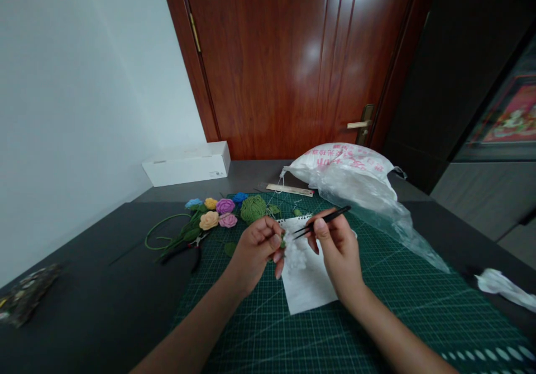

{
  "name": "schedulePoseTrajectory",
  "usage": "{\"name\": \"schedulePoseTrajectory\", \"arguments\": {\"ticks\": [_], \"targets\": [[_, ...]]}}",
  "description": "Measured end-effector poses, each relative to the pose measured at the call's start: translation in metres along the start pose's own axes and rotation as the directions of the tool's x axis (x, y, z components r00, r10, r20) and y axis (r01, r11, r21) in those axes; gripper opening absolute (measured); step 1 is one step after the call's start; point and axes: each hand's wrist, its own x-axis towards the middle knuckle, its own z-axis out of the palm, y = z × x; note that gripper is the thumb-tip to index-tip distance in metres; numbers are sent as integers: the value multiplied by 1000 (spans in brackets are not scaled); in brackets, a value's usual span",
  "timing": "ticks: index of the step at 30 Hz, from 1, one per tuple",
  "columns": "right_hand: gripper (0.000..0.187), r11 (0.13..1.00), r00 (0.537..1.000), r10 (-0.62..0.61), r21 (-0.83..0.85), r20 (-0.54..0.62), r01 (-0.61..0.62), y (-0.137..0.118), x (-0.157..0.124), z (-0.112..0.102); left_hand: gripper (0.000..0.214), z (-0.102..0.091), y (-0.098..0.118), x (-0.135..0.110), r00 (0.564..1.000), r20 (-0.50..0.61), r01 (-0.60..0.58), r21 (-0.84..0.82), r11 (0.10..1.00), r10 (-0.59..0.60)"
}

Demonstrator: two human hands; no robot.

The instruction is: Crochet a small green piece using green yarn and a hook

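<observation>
My left hand [256, 247] is closed in a pinch on a small green crocheted piece [283, 244] with white stuffing [294, 255] hanging below it. My right hand [337, 243] grips black tweezers [320, 221], their tips pointing left at that piece. Both hands hover over a white sheet of paper [307, 284] lying on a green cutting mat [377, 307].
A bunch of crocheted roses [218, 211], a ball of green yarn [252, 208] and green wire [161, 230] lie at the mat's far left, with pliers [188, 249] beside them. A plastic bag [355, 176] sits behind, a white box [188, 163] by the wall, a wooden door [288, 56] beyond.
</observation>
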Motion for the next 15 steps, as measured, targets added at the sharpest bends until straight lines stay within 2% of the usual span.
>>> {"name": "schedulePoseTrajectory", "arguments": {"ticks": [8,15], "targets": [[30,998,998,56,27,13,-57,2,-2,2,32,2,-1,-1,999,24,23,-12,1000,-23],[33,992,989,126,18,80,-127,6,0,5,28,2,-2,-2,998,47,32,-13,999,-31]]}}
